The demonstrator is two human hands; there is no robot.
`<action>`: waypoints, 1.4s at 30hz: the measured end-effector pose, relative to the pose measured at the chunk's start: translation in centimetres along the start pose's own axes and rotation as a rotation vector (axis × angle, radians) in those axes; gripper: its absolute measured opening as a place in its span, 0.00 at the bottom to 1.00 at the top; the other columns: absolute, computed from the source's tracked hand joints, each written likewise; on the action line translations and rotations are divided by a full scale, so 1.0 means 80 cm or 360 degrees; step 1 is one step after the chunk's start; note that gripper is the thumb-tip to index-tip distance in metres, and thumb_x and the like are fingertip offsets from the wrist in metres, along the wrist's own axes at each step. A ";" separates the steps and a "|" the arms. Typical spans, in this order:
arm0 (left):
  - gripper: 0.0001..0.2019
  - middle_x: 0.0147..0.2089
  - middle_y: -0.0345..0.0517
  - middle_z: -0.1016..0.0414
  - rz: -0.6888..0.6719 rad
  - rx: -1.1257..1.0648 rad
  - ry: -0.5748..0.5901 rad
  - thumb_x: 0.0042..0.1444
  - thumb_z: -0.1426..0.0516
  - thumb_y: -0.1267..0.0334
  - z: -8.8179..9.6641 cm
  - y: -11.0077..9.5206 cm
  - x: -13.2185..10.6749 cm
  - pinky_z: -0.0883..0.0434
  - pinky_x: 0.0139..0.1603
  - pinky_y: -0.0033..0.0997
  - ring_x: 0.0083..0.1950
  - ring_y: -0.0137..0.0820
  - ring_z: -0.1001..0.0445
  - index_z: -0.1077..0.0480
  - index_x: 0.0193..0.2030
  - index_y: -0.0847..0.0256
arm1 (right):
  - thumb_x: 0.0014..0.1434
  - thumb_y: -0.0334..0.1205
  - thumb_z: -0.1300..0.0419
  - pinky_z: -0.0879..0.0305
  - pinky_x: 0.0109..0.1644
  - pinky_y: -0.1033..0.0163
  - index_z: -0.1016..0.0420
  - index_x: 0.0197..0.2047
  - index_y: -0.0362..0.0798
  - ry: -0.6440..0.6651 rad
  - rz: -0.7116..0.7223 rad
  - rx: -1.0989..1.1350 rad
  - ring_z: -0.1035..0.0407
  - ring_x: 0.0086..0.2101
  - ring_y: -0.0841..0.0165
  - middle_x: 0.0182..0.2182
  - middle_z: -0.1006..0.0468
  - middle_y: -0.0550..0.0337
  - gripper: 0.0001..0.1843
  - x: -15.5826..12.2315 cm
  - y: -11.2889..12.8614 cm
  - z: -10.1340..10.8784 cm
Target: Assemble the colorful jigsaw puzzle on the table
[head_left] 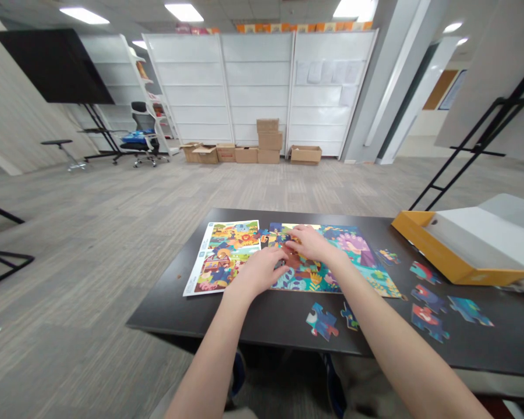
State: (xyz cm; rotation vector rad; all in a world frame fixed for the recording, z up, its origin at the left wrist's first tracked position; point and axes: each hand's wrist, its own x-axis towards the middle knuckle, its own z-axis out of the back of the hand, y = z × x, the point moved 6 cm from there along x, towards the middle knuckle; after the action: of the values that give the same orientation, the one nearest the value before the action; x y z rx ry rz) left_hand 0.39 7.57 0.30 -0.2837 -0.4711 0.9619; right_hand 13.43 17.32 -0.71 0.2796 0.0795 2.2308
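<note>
A partly joined jigsaw puzzle (353, 243) with a colourful animal picture lies flat on the dark table. My left hand (258, 270) rests at its left edge, thumb and fingers apart, overlapping a printed picture sheet (220, 256). Over the upper left part of the puzzle, my right hand (312, 243) has its fingers spread and touching the pieces. Both hands hide some of the pieces beneath them. A small piece (265, 238) pokes out at the puzzle's left side, just above my left hand. Nearer to me lies a loose blue piece (322, 321), with another piece (349, 317) partly behind my right forearm.
Several loose pieces (428, 322) are scattered to the right of the puzzle. An open yellow and white box (467, 272) stands at the table's (179, 311) right side. Beyond are a black stand (475, 148), cardboard boxes (268, 156) and an office chair (143, 137).
</note>
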 end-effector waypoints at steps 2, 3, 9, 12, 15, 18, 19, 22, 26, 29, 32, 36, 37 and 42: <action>0.07 0.52 0.46 0.20 0.0001 -0.0036 -0.0001 0.64 0.42 0.64 -0.001 0.000 -0.001 0.28 0.56 0.38 0.53 0.38 0.22 0.26 0.48 0.57 | 0.67 0.48 0.42 0.38 0.61 0.52 0.25 0.59 0.47 0.0009 0.0021 0.0009 0.32 0.55 0.55 0.55 0.24 0.44 0.22 0.001 -0.001 -0.005; 0.07 0.52 0.46 0.20 0.0002 -0.0043 0.0001 0.64 0.42 0.64 -0.002 0.000 -0.001 0.28 0.56 0.38 0.53 0.38 0.22 0.26 0.48 0.57 | 0.67 0.49 0.41 0.38 0.61 0.52 0.25 0.60 0.48 0.0010 0.0024 0.0018 0.32 0.55 0.55 0.55 0.25 0.44 0.23 0.001 -0.002 -0.006; 0.08 0.51 0.46 0.21 -0.0010 -0.0058 -0.0007 0.65 0.43 0.64 -0.004 0.002 -0.001 0.27 0.54 0.37 0.53 0.38 0.22 0.26 0.48 0.57 | 0.67 0.46 0.40 0.40 0.62 0.53 0.23 0.59 0.52 0.0014 0.0084 0.0012 0.33 0.55 0.56 0.54 0.26 0.47 0.20 -0.001 0.000 -0.004; 0.07 0.51 0.47 0.21 -0.0022 -0.0052 -0.0006 0.65 0.42 0.64 -0.004 0.003 -0.002 0.27 0.54 0.37 0.52 0.38 0.22 0.25 0.47 0.57 | 0.67 0.45 0.40 0.39 0.62 0.53 0.21 0.57 0.51 0.0021 0.0077 -0.0017 0.32 0.54 0.56 0.53 0.25 0.46 0.18 -0.001 0.000 -0.003; 0.06 0.49 0.48 0.22 -0.0029 -0.0024 -0.0019 0.64 0.42 0.63 -0.004 0.003 -0.002 0.27 0.53 0.37 0.50 0.38 0.22 0.26 0.46 0.58 | 0.67 0.44 0.40 0.37 0.60 0.53 0.22 0.58 0.50 -0.0010 0.0031 0.0010 0.31 0.52 0.57 0.51 0.25 0.46 0.18 -0.001 -0.004 -0.005; 0.06 0.48 0.47 0.22 -0.0041 -0.0035 -0.0036 0.64 0.42 0.64 -0.003 0.002 -0.002 0.27 0.53 0.37 0.51 0.38 0.23 0.26 0.46 0.58 | 0.66 0.43 0.39 0.37 0.60 0.54 0.21 0.57 0.51 -0.0055 0.0068 0.0134 0.31 0.52 0.58 0.51 0.25 0.48 0.18 -0.001 -0.007 -0.009; 0.06 0.49 0.47 0.22 -0.0043 -0.0045 -0.0036 0.64 0.42 0.64 -0.002 0.001 -0.002 0.27 0.53 0.37 0.51 0.38 0.23 0.26 0.46 0.58 | 0.66 0.43 0.39 0.37 0.60 0.55 0.21 0.57 0.51 -0.0058 0.0093 0.0187 0.30 0.52 0.59 0.50 0.25 0.49 0.17 -0.001 -0.007 -0.010; 0.06 0.50 0.48 0.22 -0.0035 -0.0062 -0.0029 0.65 0.42 0.64 -0.001 0.000 -0.003 0.27 0.54 0.37 0.52 0.38 0.23 0.26 0.46 0.58 | 0.65 0.45 0.38 0.36 0.59 0.55 0.20 0.55 0.52 -0.0035 0.0117 0.0294 0.30 0.51 0.59 0.50 0.24 0.49 0.17 -0.001 -0.009 -0.013; 0.06 0.49 0.47 0.23 -0.0016 -0.0051 -0.0030 0.64 0.42 0.65 0.000 -0.001 -0.004 0.27 0.53 0.37 0.51 0.37 0.23 0.25 0.46 0.58 | 0.64 0.49 0.37 0.36 0.59 0.52 0.19 0.55 0.53 0.0002 0.0113 0.0187 0.30 0.52 0.56 0.51 0.25 0.47 0.19 -0.002 -0.006 -0.006; 0.06 0.47 0.47 0.23 -0.0027 -0.0037 -0.0037 0.64 0.42 0.65 0.000 0.000 -0.004 0.27 0.52 0.37 0.49 0.37 0.23 0.25 0.45 0.58 | 0.64 0.51 0.38 0.37 0.59 0.51 0.19 0.55 0.53 0.0013 0.0077 0.0075 0.30 0.51 0.55 0.52 0.25 0.47 0.20 -0.005 -0.007 0.000; 0.06 0.47 0.47 0.22 -0.0057 -0.0018 -0.0048 0.64 0.42 0.64 -0.002 0.000 -0.003 0.27 0.53 0.37 0.50 0.37 0.23 0.25 0.45 0.58 | 0.65 0.53 0.39 0.38 0.60 0.50 0.19 0.56 0.54 0.0026 0.0005 -0.0002 0.30 0.51 0.54 0.52 0.26 0.46 0.21 -0.008 -0.013 0.004; 0.06 0.47 0.48 0.21 -0.0071 0.0005 -0.0040 0.65 0.42 0.63 -0.004 0.002 -0.003 0.27 0.55 0.38 0.52 0.38 0.24 0.25 0.46 0.58 | 0.65 0.55 0.40 0.39 0.60 0.47 0.19 0.56 0.52 0.0026 -0.0017 -0.0061 0.31 0.53 0.51 0.55 0.27 0.42 0.23 -0.011 -0.019 0.005; 0.06 0.48 0.48 0.21 -0.0070 0.0005 -0.0038 0.65 0.42 0.63 -0.004 0.003 -0.003 0.28 0.55 0.38 0.52 0.38 0.24 0.25 0.46 0.58 | 0.65 0.55 0.40 0.38 0.60 0.47 0.20 0.56 0.51 0.0025 -0.0023 -0.0062 0.31 0.54 0.50 0.55 0.27 0.41 0.24 -0.011 -0.020 0.005; 0.06 0.48 0.48 0.21 -0.0038 0.0017 0.0011 0.65 0.42 0.64 -0.002 0.000 -0.001 0.27 0.55 0.40 0.52 0.39 0.24 0.25 0.47 0.58 | 0.65 0.50 0.39 0.39 0.62 0.49 0.22 0.59 0.47 0.0053 -0.0006 0.0050 0.31 0.56 0.51 0.56 0.26 0.42 0.24 -0.010 -0.025 0.001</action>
State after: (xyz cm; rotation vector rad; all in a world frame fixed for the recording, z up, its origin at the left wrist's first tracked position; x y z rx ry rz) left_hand 0.41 7.49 0.13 -0.2712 -0.4623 0.9396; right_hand 15.50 17.95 -1.10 0.2589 0.1330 2.2325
